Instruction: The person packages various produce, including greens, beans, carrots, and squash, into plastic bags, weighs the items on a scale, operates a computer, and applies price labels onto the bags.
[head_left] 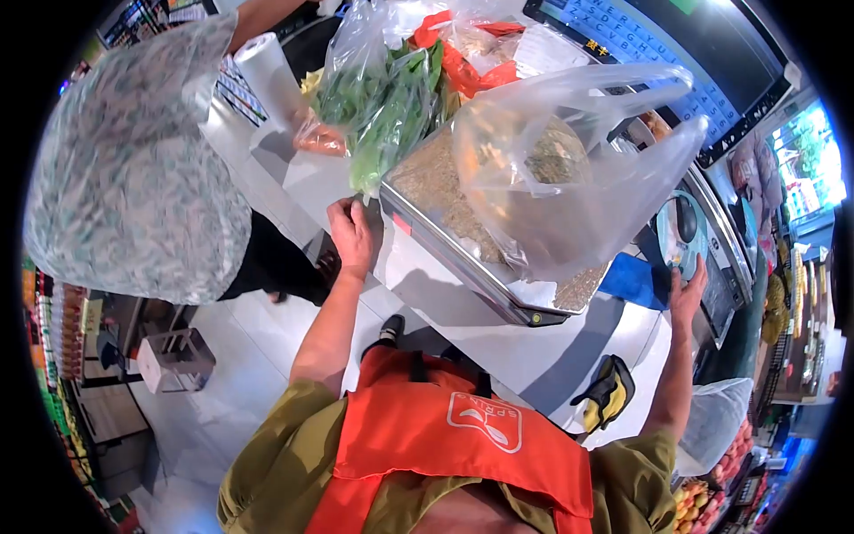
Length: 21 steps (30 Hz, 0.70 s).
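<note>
My left hand (350, 237) rests on the counter by the scale's left corner, fingers curled in and no object visible in them. Just beyond it lies a clear plastic bag of leafy green vegetables (382, 120). On the metal scale (418, 182) stands a translucent carrier bag (587, 209), its handles upright and its contents blurred by the plastic. My right hand (687, 292) is at the edge of a round mouse pad (692, 254), fingers apart, a little below a black computer mouse (686, 220). A blue flat object (636, 280) lies left of that hand.
A touchscreen (658, 62) with an on-screen keyboard stands at the back right. Behind the greens are a red bag (463, 76) and a white roll (267, 67). A person in a patterned top (133, 178) stands at left. A yellow-black item (607, 394) lies nearby.
</note>
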Each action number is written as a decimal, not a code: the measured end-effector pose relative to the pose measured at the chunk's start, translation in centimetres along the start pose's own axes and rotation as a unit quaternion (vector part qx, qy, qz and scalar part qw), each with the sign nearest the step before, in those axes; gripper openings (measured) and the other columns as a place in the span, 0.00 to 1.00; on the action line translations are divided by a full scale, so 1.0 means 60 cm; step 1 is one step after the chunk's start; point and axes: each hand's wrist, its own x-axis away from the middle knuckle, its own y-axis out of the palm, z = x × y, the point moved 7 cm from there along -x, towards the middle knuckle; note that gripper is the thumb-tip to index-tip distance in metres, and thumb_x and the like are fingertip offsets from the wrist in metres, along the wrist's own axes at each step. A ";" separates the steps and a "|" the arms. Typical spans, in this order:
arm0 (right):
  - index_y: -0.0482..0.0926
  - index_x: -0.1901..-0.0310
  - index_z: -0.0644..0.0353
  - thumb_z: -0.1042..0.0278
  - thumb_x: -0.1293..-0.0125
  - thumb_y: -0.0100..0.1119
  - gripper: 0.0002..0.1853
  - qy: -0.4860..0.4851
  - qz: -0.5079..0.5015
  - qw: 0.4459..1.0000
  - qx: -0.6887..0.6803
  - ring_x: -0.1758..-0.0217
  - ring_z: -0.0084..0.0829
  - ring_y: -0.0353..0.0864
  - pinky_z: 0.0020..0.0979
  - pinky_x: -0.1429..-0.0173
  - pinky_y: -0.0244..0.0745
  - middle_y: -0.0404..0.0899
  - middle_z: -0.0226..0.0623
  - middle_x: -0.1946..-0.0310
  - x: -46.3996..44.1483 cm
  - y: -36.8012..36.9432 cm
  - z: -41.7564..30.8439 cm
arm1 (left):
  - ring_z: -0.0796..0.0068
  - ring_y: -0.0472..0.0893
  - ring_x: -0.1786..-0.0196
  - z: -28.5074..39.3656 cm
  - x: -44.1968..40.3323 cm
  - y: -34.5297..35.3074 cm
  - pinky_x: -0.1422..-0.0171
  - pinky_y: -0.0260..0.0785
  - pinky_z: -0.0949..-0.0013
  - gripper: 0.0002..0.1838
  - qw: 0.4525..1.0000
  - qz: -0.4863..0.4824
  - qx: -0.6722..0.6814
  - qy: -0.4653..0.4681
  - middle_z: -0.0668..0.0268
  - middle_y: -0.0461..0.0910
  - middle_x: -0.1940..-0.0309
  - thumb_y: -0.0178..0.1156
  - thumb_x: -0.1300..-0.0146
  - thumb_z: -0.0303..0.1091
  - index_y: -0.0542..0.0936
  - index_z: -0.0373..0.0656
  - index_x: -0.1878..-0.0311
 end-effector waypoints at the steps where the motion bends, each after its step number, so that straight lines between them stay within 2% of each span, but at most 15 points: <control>1: 0.63 0.30 0.66 0.62 0.33 0.62 0.33 -0.013 0.003 1.000 -0.001 0.31 0.56 0.65 0.46 0.27 0.59 0.68 0.58 0.36 -0.002 0.001 -0.003 | 0.54 0.75 0.56 0.003 0.001 -0.001 0.46 0.69 0.59 0.16 1.000 0.006 0.007 0.003 0.50 0.74 0.59 0.51 0.25 0.40 0.73 0.33 0.52; 4: 0.63 0.30 0.68 0.63 0.33 0.62 0.33 -0.021 0.002 1.000 -0.006 0.31 0.56 0.65 0.46 0.27 0.59 0.68 0.59 0.36 -0.011 0.000 -0.020 | 0.53 0.76 0.55 0.003 0.003 -0.002 0.46 0.69 0.58 0.15 1.000 0.012 0.014 0.002 0.51 0.75 0.58 0.52 0.26 0.40 0.73 0.34 0.52; 6: 0.63 0.30 0.68 0.63 0.31 0.61 0.32 -0.017 0.008 0.999 -0.027 0.30 0.53 0.66 0.45 0.27 0.59 0.67 0.57 0.35 -0.015 -0.006 -0.041 | 0.52 0.77 0.56 0.001 0.003 -0.004 0.48 0.70 0.58 0.14 1.000 0.014 0.010 -0.002 0.50 0.74 0.57 0.54 0.27 0.37 0.72 0.34 0.52; 7: 0.62 0.30 0.68 0.63 0.31 0.60 0.32 -0.013 0.014 0.999 -0.036 0.30 0.52 0.66 0.45 0.27 0.59 0.67 0.56 0.34 -0.017 -0.012 -0.059 | 0.55 0.77 0.57 0.003 0.004 -0.006 0.49 0.71 0.59 0.13 1.000 0.022 -0.001 0.006 0.52 0.74 0.57 0.54 0.27 0.37 0.73 0.35 0.52; 11: 0.61 0.29 0.67 0.65 0.28 0.56 0.30 0.005 0.042 0.980 -0.196 0.26 0.41 0.64 0.42 0.26 0.58 0.64 0.49 0.30 -0.036 -0.074 -0.210 | 0.60 0.78 0.60 -0.005 0.001 -0.002 0.52 0.72 0.61 0.13 0.998 0.012 0.049 -0.041 0.55 0.74 0.59 0.55 0.27 0.37 0.73 0.36 0.51; 12: 0.58 0.28 0.68 0.63 0.28 0.56 0.32 -0.014 0.047 0.971 -0.234 0.26 0.43 0.63 0.43 0.24 0.56 0.62 0.52 0.29 -0.042 -0.097 -0.268 | 0.60 0.78 0.60 -0.005 -0.001 -0.002 0.52 0.72 0.61 0.13 0.998 0.009 0.046 -0.047 0.55 0.75 0.59 0.55 0.28 0.37 0.73 0.36 0.51; 14: 0.55 0.28 0.69 0.56 0.29 0.58 0.37 -0.117 0.076 0.949 -0.284 0.25 0.48 0.61 0.45 0.22 0.53 0.59 0.57 0.28 -0.058 -0.153 -0.400 | 0.60 0.79 0.60 -0.001 -0.003 -0.002 0.52 0.72 0.61 0.12 0.997 -0.004 0.044 -0.060 0.55 0.75 0.59 0.56 0.28 0.37 0.74 0.37 0.51; 17: 0.55 0.28 0.69 0.42 0.35 0.63 0.47 -0.283 0.125 0.910 -0.275 0.24 0.55 0.59 0.53 0.21 0.52 0.57 0.60 0.28 -0.081 -0.217 -0.527 | 0.62 0.79 0.59 -0.016 -0.001 0.005 0.52 0.73 0.63 0.13 0.997 0.001 0.051 -0.050 0.56 0.75 0.57 0.57 0.28 0.37 0.74 0.36 0.51; 20: 0.55 0.28 0.67 0.45 0.34 0.63 0.44 -0.355 0.121 0.891 -0.256 0.25 0.53 0.62 0.53 0.22 0.53 0.61 0.61 0.29 -0.110 -0.228 -0.638 | 0.62 0.79 0.58 -0.025 0.000 0.009 0.51 0.72 0.63 0.14 0.996 -0.005 0.068 -0.063 0.56 0.75 0.57 0.57 0.29 0.38 0.74 0.36 0.50; 21: 0.57 0.29 0.67 0.47 0.34 0.64 0.43 -0.336 0.095 0.904 -0.247 0.26 0.53 0.64 0.52 0.23 0.54 0.62 0.61 0.30 -0.121 -0.221 -0.644 | 0.62 0.79 0.57 -0.027 -0.002 0.009 0.50 0.72 0.63 0.14 0.995 -0.003 0.073 -0.062 0.56 0.75 0.57 0.56 0.29 0.38 0.74 0.36 0.50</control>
